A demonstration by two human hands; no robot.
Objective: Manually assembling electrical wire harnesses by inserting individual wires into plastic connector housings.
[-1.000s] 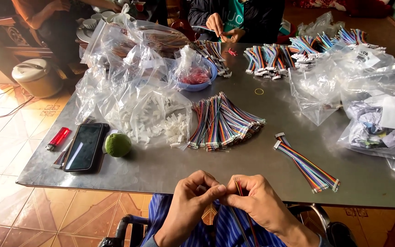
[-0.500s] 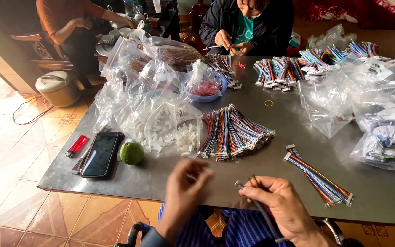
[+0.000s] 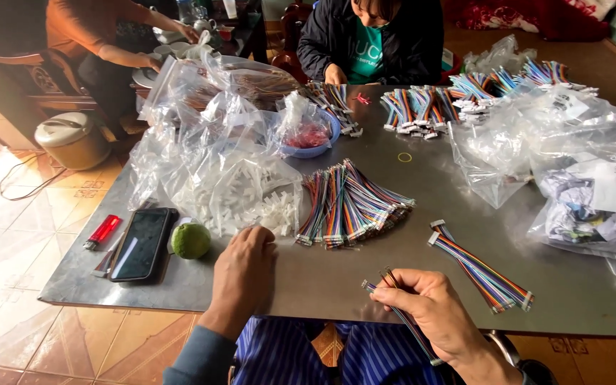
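I am seeing the right hand (image 3: 433, 317) pinching a thin bundle of coloured wires (image 3: 402, 314) between thumb and fingertips, its grip pressed together on the strands just over the near edge of the grey desk (image 3: 393, 278). The left hand (image 3: 244, 274) is lying palm down on the desk with its fingers loosely spread, holding nothing that I can make out, its fingertips reaching the white plastic connectors (image 3: 276, 210).

Taking the fanned pile of rainbow cables (image 3: 347, 207) at the middle of the desk as my landmark: the connectors are lying just left of it, inside clear plastic bags (image 3: 208, 157). Farther left a green lime (image 3: 191, 240), a black phone (image 3: 140, 244) and a red lighter (image 3: 101, 232) are sitting in a row. Right of the pile a finished ribbon cable (image 3: 479, 267) is lying alone. Behind the pile a blue bowl (image 3: 315, 139) is standing, and beyond it another person's hand (image 3: 335, 74) is working.
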